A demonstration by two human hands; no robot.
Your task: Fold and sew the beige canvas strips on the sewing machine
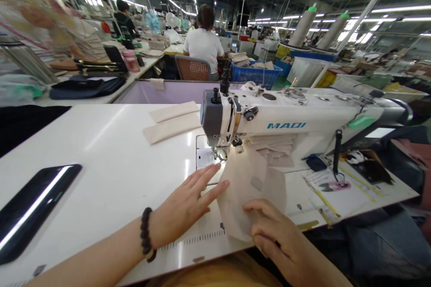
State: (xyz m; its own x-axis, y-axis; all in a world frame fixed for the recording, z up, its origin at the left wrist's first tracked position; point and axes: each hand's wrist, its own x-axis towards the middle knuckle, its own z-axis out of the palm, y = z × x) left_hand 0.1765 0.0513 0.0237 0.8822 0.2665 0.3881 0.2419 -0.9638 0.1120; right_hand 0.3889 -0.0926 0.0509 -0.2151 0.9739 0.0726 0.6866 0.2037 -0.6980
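Observation:
A beige fabric piece (240,188) lies under the presser foot of the white sewing machine (286,114) and spreads toward the table's front edge. My left hand (185,204), a dark bead bracelet on its wrist, is open, its fingers stretched toward the needle area; the index fingertip rests at the fabric's left edge. At the fabric's lower right, my right hand (278,235) has its fingers curled, gripping the fabric's near edge between index finger and thumb. A pile of folded beige fabric (276,148) sits beneath the machine arm.
Two beige fabric strips (173,123) lie left of the machine head. A black phone (33,208) is on the table's left. Pink-handled thread snips (335,186) and yellow measuring tape lie right. Beyond are a blue basket (257,74) and a seated person (204,47).

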